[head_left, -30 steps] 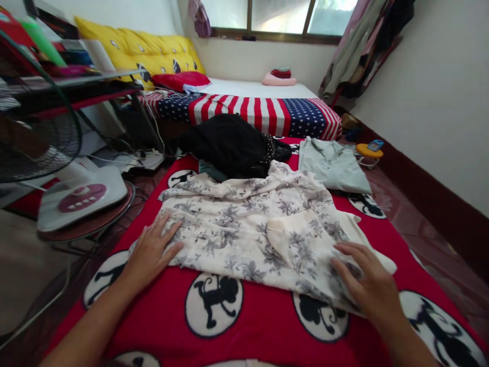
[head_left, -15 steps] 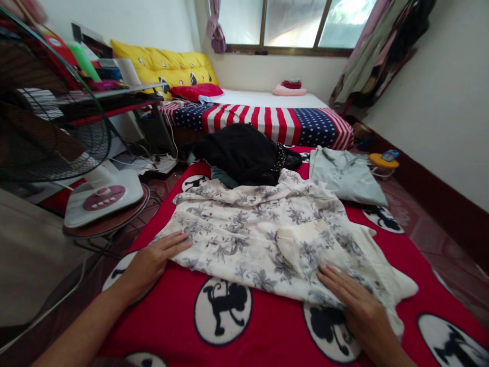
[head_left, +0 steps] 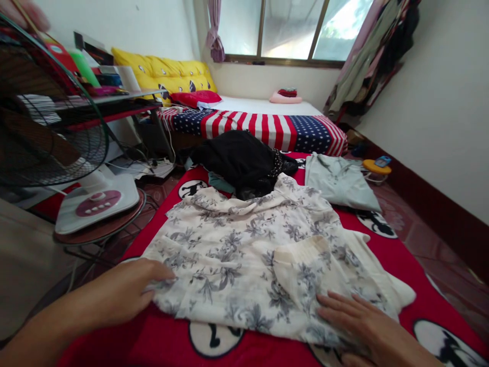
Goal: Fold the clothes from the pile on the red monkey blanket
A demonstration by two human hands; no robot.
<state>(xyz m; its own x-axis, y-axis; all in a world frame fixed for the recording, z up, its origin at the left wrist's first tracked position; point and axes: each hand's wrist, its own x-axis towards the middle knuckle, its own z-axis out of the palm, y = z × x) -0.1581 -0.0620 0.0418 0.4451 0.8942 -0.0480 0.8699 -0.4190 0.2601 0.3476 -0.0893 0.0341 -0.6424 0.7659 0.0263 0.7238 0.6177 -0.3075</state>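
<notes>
A white blouse with grey floral print (head_left: 229,255) lies spread over a red bed cover with monkey circles (head_left: 153,336). At its near left edge my left hand (head_left: 128,293) is closed, with cloth pinched between thumb and fingers. My right hand (head_left: 367,326) is at the near right corner, fingers stretched over the cloth and thumb under the hem. Beside those fingers a sleeve with a cream cuff (head_left: 303,250) is folded inward across the blouse. Some of the hem by the right hand is hidden.
Behind the blouse lies a black garment pile (head_left: 240,158); a folded pale green shirt (head_left: 340,181) is at the right. A fan (head_left: 97,199) stands on a stool at the left. Farther back is a bed with a striped, starred cover (head_left: 248,127).
My left hand has gone from lying flat on the blouse to pinching its edge. The near hem has come toward me over the monkey circles. My right hand's thumb is now under the hem.
</notes>
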